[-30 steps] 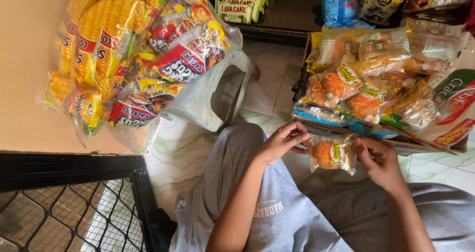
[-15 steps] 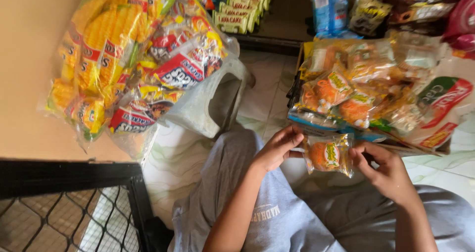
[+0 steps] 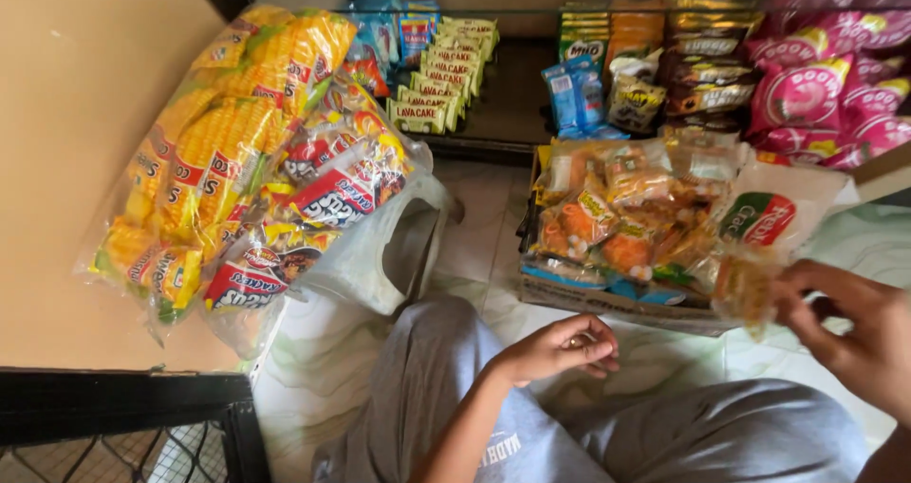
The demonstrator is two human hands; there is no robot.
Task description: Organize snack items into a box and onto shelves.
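My right hand (image 3: pixel 854 336) holds a small clear snack packet (image 3: pixel 745 288) with orange pieces, lifted at the right just in front of a cardboard box (image 3: pixel 607 303) filled with similar packets. The packet is blurred. My left hand (image 3: pixel 560 348) rests loosely curled above my grey-trousered knee, near the box's front edge, with nothing visible in it.
Big clear bags of yellow and red snack packs (image 3: pixel 247 160) hang at the left against a tan wall. A low shelf (image 3: pixel 503 103) at the back holds boxed cakes, blue packs, brown sachets and pink bags (image 3: pixel 826 84). A black wire rack (image 3: pixel 114 426) stands at the lower left.
Both hands held the packet in front of me; now my left hand has let go and my right hand has carried it rightward. The view has tilted up toward the shelf.
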